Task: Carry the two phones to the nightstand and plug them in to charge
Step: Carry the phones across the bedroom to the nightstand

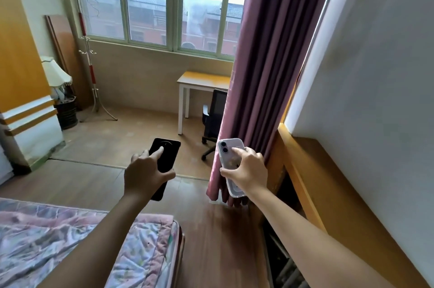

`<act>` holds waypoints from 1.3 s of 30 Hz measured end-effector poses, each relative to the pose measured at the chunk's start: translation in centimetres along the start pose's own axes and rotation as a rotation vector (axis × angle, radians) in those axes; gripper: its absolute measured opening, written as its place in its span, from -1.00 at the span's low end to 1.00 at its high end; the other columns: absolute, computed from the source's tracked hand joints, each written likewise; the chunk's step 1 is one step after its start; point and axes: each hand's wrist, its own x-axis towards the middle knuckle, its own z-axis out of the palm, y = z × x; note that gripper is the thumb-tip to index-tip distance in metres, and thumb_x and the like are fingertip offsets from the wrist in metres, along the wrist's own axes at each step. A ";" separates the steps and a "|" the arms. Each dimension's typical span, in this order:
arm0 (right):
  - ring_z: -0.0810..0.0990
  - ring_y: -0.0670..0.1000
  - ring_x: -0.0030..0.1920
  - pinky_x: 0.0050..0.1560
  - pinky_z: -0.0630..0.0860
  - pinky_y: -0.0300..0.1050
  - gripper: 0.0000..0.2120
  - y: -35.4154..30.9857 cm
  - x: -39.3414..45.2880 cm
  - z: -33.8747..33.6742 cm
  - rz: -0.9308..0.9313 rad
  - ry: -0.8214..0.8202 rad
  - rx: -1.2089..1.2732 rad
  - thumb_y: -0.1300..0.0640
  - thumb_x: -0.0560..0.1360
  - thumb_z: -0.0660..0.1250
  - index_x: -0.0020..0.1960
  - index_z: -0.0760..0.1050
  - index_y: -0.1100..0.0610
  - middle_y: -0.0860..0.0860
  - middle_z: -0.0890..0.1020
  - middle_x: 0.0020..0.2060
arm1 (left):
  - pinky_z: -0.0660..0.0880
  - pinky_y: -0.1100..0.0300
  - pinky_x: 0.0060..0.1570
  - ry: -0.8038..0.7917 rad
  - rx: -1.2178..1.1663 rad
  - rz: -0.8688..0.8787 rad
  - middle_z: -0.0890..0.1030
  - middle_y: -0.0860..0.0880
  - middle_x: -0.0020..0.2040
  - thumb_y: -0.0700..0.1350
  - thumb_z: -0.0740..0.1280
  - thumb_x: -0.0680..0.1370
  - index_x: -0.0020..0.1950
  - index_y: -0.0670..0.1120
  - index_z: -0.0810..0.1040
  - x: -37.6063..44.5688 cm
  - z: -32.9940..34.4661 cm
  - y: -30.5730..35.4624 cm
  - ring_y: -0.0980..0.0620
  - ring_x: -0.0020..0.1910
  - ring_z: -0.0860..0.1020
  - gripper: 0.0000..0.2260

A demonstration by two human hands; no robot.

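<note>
left hand [146, 171] grips black phone [164, 151] | right hand [249, 170] grips pale, seemingly clear-cased phone [229, 158]

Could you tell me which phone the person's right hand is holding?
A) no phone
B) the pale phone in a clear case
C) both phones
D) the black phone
B: the right hand grips the pale phone beside the curtain, while the left hand holds the black phone.
</note>
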 end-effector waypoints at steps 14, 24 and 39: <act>0.37 0.05 0.25 0.05 0.47 -0.08 -0.32 1.6 21.4 6.6 -0.055 -0.032 -0.014 -0.14 0.25 0.48 0.35 0.40 -0.12 -0.04 0.45 0.31 | 0.44 0.05 -0.17 0.008 0.009 -0.070 0.60 -0.12 0.02 0.09 0.47 0.26 0.35 0.04 0.47 19.3 9.4 0.4 -0.20 0.02 0.47 -0.34; 0.38 0.05 0.23 0.04 0.45 -0.07 -0.34 5.9 37.3 11.4 -0.196 -0.143 0.034 -0.15 0.24 0.48 0.32 0.43 -0.14 -0.06 0.47 0.27 | 0.47 0.04 -0.10 0.081 0.058 -0.257 0.59 -0.13 0.10 0.09 0.47 0.27 0.37 0.05 0.45 28.4 17.1 1.6 -0.19 0.12 0.46 -0.34; 0.40 0.02 0.05 -0.19 0.33 -0.14 -0.51 -0.3 54.2 24.0 -0.412 -0.296 0.164 -0.13 0.20 0.47 0.12 0.53 -0.17 -0.10 0.54 0.01 | 0.46 0.03 -0.04 0.189 0.162 -0.512 0.53 -0.14 0.27 0.11 0.45 0.33 0.41 0.03 0.41 41.5 19.9 -4.4 -0.20 0.19 0.42 -0.34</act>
